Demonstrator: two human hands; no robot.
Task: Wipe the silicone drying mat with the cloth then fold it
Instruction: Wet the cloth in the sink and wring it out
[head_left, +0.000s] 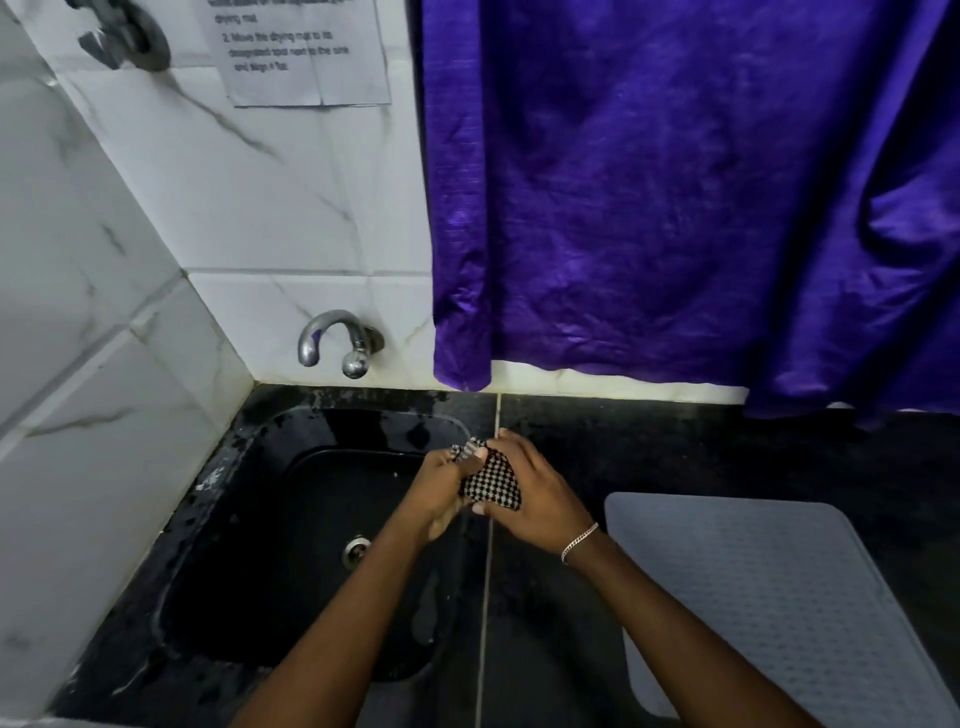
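**Cloth bunched in both hands over the sink edge**

From my remote seat I saw the purple curtain (675, 197) hanging over the black counter (649, 457). The grey silicone drying mat (779, 597) lay flat right of the sink (249, 519). Left hand (441, 493) and right hand (535, 499) both clenched the checked cloth (493, 480).

**Two bare arms and a silver bracelet**

Two arms come up from the bottom of the picture. Both arms are bare, with no sleeves to see. The left hand (441, 493) has no ring and no band. The right hand (540, 499) has a thin silver chain bracelet (579, 542) around its wrist. The fingernails are short and pale.
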